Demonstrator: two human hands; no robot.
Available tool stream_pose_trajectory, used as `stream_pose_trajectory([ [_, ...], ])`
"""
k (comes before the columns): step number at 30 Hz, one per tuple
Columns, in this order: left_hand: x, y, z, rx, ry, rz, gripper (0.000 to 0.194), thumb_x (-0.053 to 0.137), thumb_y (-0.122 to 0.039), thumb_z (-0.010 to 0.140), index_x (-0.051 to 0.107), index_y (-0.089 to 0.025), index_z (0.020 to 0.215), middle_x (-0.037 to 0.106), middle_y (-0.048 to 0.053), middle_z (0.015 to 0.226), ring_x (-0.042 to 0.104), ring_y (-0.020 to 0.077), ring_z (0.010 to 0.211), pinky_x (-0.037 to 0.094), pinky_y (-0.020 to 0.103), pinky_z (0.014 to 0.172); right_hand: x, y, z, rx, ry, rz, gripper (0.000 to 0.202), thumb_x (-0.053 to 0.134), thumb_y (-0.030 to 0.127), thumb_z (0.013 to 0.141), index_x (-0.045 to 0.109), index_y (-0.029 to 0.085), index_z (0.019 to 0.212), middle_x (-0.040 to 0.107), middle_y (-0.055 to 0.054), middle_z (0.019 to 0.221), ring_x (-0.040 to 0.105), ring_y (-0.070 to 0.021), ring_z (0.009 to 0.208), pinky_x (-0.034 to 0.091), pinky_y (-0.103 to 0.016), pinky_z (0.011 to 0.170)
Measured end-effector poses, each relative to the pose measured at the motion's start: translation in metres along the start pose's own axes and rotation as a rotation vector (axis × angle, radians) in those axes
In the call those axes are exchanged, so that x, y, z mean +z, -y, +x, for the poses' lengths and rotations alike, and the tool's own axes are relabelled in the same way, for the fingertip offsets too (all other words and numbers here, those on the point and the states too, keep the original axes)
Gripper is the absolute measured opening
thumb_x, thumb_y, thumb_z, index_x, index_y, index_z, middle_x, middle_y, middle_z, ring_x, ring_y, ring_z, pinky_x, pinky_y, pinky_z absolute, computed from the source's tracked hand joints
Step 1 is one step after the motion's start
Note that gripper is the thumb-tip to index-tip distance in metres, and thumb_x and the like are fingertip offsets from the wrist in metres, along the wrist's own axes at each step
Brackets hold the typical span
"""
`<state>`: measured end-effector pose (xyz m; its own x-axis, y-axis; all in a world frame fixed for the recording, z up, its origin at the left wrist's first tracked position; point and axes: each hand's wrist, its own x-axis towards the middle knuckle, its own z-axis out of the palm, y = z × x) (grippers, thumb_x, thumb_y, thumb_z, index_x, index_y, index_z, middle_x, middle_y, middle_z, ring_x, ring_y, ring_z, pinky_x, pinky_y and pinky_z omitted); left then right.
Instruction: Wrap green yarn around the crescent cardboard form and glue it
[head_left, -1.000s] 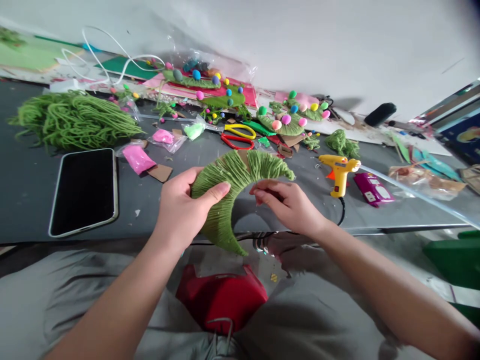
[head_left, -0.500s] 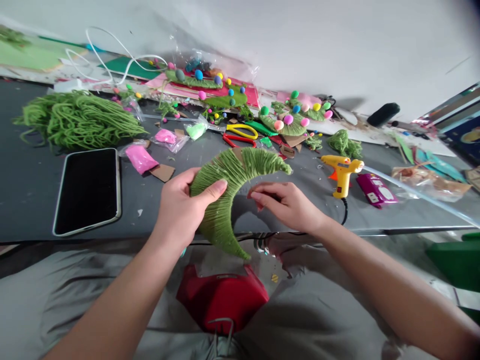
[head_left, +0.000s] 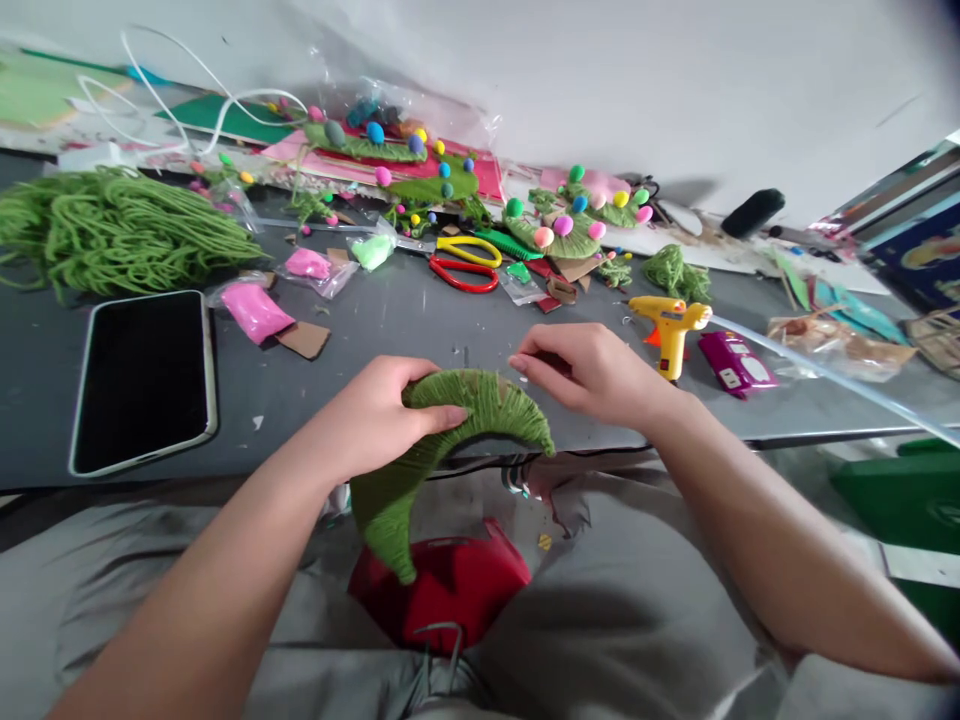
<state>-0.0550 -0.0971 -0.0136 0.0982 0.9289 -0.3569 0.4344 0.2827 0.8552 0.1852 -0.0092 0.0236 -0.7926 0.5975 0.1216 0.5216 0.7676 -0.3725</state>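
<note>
A crescent wrapped in green yarn (head_left: 495,408) hangs over the table's front edge, its lower tip pointing down toward my lap. My left hand (head_left: 394,415) is closed around its left part, thumb on the near face. A narrow strip of brown shows through the yarn near the crescent's top. To the right, just above the crescent and apart from it, my right hand (head_left: 589,375) is closed in a pinch. Whatever its fingertips hold, if anything, is too small to make out.
On the grey table (head_left: 285,420) lie a phone (head_left: 142,380), a heap of green yarn (head_left: 112,235), scissors (head_left: 465,265), a yellow glue gun (head_left: 670,325) and a purple packet (head_left: 735,362). Pompom-covered green pieces (head_left: 562,235) stand behind. Below is a red stool (head_left: 465,595).
The crescent has come down and toward me and turned, its right tip now tilting downward. My right hand has moved from inside its curve to above its outer edge.
</note>
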Motion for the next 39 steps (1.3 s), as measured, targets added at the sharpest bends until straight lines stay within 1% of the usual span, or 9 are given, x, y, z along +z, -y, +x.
stream_pose_trajectory([
  [10,0.005,0.003,0.005,0.037,-0.231,-0.163,0.037,0.078,-0.054,0.074,0.075,-0.024,0.096,0.073,0.001,0.079,0.065,0.0188,0.069,0.048,0.028,0.06,0.016,0.042,-0.021,0.075,0.034,-0.144,0.026,0.039,0.029,0.104,0.062,0.017,0.103,0.069,-0.005,0.093,0.06,-0.0167,0.076,0.035,-0.029,0.065],
  [17,0.003,0.002,0.006,0.103,-0.389,-0.404,0.043,0.084,-0.052,0.068,0.074,-0.021,0.095,0.071,0.002,0.081,0.064,0.0184,0.07,0.049,0.027,0.059,0.025,0.05,-0.027,0.237,-0.019,0.054,0.021,0.04,0.029,0.104,0.059,0.021,0.106,0.067,-0.001,0.085,0.057,-0.0143,0.072,0.039,-0.027,0.069],
  [22,0.003,-0.001,0.002,0.182,-0.32,-0.591,0.032,0.085,-0.043,0.071,0.075,-0.022,0.093,0.072,0.002,0.085,0.064,0.0169,0.074,0.052,0.026,0.065,0.036,0.034,-0.021,0.247,-0.087,0.311,0.023,0.042,0.029,0.104,0.062,0.018,0.101,0.066,-0.003,0.085,0.056,-0.0125,0.069,0.043,-0.025,0.068],
  [25,0.001,-0.004,-0.002,0.173,-0.243,-0.601,0.029,0.084,-0.04,0.071,0.075,-0.023,0.093,0.073,0.002,0.085,0.066,0.0175,0.075,0.053,0.026,0.067,0.039,0.011,-0.016,0.167,-0.04,0.432,0.024,0.047,0.03,0.101,0.066,0.015,0.098,0.066,-0.003,0.08,0.057,-0.013,0.068,0.046,-0.025,0.068],
  [27,-0.001,-0.007,-0.005,0.129,-0.11,-0.545,0.03,0.084,-0.039,0.071,0.074,-0.023,0.094,0.074,0.003,0.086,0.067,0.0189,0.075,0.053,0.027,0.065,0.035,-0.004,-0.012,0.069,0.035,0.476,0.021,0.055,0.032,0.097,0.066,0.014,0.091,0.064,-0.002,0.076,0.056,-0.0132,0.069,0.046,-0.025,0.067],
  [30,-0.003,-0.011,-0.009,0.032,0.124,-0.379,0.032,0.083,-0.041,0.071,0.072,-0.023,0.097,0.075,0.002,0.086,0.068,0.0219,0.077,0.053,0.028,0.062,0.023,-0.019,-0.004,0.019,0.095,0.457,0.024,0.052,0.033,0.098,0.068,0.014,0.099,0.068,-0.003,0.085,0.058,-0.013,0.074,0.046,-0.024,0.07],
  [32,-0.003,-0.012,-0.008,0.01,0.19,-0.232,0.032,0.079,-0.047,0.075,0.071,-0.024,0.096,0.074,0.001,0.086,0.068,0.0217,0.077,0.05,0.028,0.061,0.014,-0.021,0.0,0.011,0.092,0.375,0.027,0.05,0.035,0.101,0.069,0.016,0.101,0.067,-0.002,0.081,0.055,-0.0114,0.069,0.043,-0.023,0.068],
  [36,0.0,-0.009,-0.003,0.05,0.112,0.058,0.032,0.071,-0.054,0.08,0.071,-0.025,0.094,0.073,-0.002,0.084,0.066,0.02,0.077,0.046,0.027,0.06,0.001,-0.009,0.005,0.005,0.053,0.172,0.023,0.056,0.035,0.098,0.069,0.017,0.092,0.062,0.001,0.071,0.045,-0.0096,0.061,0.035,-0.024,0.062],
  [39,0.002,-0.007,0.0,0.054,0.006,0.147,0.033,0.07,-0.056,0.08,0.071,-0.025,0.092,0.071,-0.002,0.079,0.064,0.0192,0.074,0.044,0.027,0.059,-0.002,0.009,0.004,0.049,0.007,0.059,0.021,0.057,0.032,0.097,0.068,0.017,0.088,0.063,0.0,0.073,0.044,-0.0098,0.061,0.031,-0.026,0.06],
])
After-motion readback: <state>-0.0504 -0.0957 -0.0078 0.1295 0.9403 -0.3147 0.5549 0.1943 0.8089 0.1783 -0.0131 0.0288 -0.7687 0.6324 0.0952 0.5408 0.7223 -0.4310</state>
